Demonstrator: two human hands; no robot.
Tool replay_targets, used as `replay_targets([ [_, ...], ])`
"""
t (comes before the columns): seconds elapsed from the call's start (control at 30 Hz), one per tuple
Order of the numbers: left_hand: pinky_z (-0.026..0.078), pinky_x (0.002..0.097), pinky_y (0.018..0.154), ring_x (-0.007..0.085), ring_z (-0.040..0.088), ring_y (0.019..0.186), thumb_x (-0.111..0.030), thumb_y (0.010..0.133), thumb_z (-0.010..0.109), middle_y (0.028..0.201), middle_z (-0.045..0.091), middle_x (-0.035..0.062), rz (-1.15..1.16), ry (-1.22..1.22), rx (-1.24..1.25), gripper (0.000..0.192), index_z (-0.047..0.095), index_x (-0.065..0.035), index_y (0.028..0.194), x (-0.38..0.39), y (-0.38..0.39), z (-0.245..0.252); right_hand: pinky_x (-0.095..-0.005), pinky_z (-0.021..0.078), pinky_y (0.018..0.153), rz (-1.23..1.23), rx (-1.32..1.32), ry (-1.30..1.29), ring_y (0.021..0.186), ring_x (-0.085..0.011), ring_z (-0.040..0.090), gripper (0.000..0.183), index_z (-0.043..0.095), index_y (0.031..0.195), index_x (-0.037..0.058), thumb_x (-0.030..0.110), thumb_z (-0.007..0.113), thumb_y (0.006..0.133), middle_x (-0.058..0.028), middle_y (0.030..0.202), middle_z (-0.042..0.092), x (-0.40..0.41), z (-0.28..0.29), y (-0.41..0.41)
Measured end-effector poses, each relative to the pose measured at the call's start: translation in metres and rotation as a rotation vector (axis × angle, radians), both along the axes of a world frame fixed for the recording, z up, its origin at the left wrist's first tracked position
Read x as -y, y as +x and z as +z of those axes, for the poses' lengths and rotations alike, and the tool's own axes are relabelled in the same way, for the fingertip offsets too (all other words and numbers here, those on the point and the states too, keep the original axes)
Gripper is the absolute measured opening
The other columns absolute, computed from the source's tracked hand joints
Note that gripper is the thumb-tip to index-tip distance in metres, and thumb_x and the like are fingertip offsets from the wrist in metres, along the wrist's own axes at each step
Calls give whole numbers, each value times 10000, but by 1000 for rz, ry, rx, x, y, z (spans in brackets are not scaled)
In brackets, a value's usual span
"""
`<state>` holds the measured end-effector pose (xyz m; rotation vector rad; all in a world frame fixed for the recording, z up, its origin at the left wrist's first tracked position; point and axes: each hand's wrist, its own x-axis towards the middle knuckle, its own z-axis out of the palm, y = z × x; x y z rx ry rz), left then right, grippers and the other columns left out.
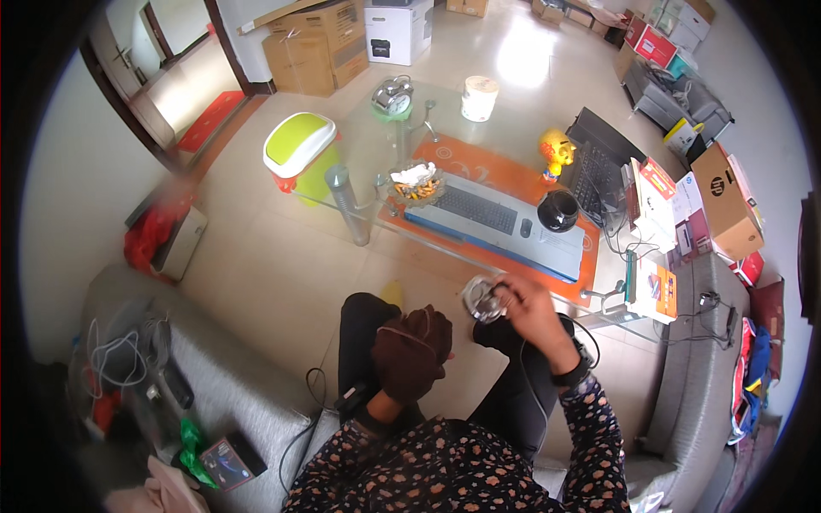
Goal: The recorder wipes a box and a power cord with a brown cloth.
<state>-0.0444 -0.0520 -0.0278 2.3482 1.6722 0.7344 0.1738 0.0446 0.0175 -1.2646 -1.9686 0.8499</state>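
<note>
Dark brown cloth covers most of my left hand, which is bunched into a fist above my left knee. A fingertip shows at the right side of this brown cloth. My right hand pinches a round, shiny metal object by its right side, over the gap between my knees and just short of the glass table's near edge. Blur and glare hide what kind of object it is. The two hands are apart.
The glass table bears a glass ashtray full of cigarette butts, a keyboard box, a black cup, a yellow figurine, an alarm clock and a laptop. Cables run beside both legs. A lidded bin stands left.
</note>
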Motion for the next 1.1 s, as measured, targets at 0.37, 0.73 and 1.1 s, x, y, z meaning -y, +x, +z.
replay_targets([
  [0.37, 280, 551, 1085, 380, 486, 1186, -278, 778, 685, 1263, 568, 168, -83, -409, 296, 818, 338, 31, 1451, 6, -4, -48, -444, 516, 674, -504, 219, 301, 791, -402, 659, 159, 660, 1016, 64, 175, 615, 910, -215, 835, 673, -155, 7, 98],
  [0.73, 388, 550, 947, 417, 521, 1081, -364, 783, 688, 1240, 534, 245, -70, -23, -80, 819, 378, 74, 1402, -4, -1, -15, -467, 511, 711, -606, 435, 336, 807, -412, 653, 194, 662, 1020, 72, 212, 610, 897, -214, 838, 676, -197, -17, 124],
  [1.1, 372, 572, 991, 411, 539, 1086, -357, 810, 682, 1228, 540, 255, -65, 0, -120, 804, 368, 102, 1391, -6, 2, -16, -484, 518, 762, -573, 471, 271, 873, -413, 653, 202, 662, 1029, 73, 217, 603, 899, -229, 909, 679, -203, -21, 124],
])
